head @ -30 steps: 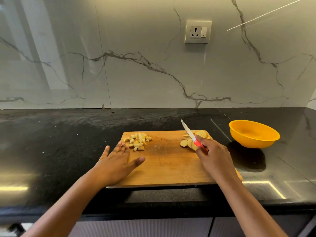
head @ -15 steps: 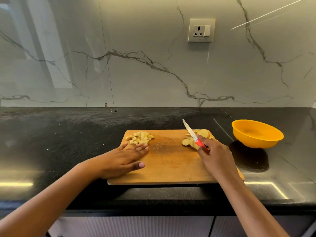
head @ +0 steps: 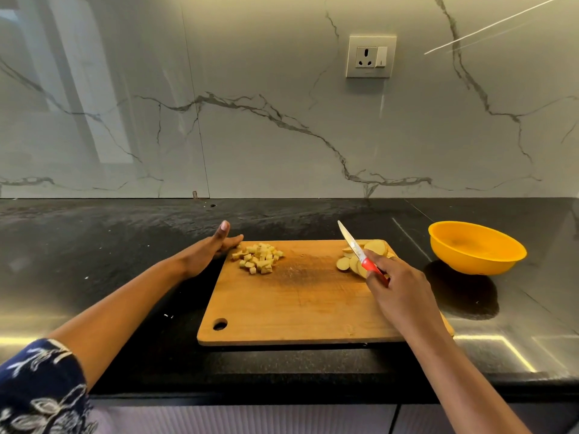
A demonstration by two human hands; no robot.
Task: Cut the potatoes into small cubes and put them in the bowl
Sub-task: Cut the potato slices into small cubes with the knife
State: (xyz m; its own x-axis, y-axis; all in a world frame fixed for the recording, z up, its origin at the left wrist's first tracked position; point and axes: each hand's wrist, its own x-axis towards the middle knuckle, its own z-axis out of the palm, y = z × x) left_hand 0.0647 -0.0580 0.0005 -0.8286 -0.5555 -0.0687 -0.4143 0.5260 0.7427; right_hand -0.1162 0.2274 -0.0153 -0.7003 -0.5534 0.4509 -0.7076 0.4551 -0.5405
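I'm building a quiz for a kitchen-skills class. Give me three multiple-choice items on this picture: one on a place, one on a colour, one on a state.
1. Where do the potato cubes lie?
A. at the far left of the cutting board
B. at its near right corner
C. on the black counter

2. What colour is the knife's handle?
A. black
B. red
C. green

3. How does the bowl stand?
A. upright, no potato showing in it
B. upright, heaped with cubes
C. upside down

Answers: 1 A, the pile sits by that far left corner; 2 B, red shows beside the right hand gripping it; 3 A, its inside shows bare orange.
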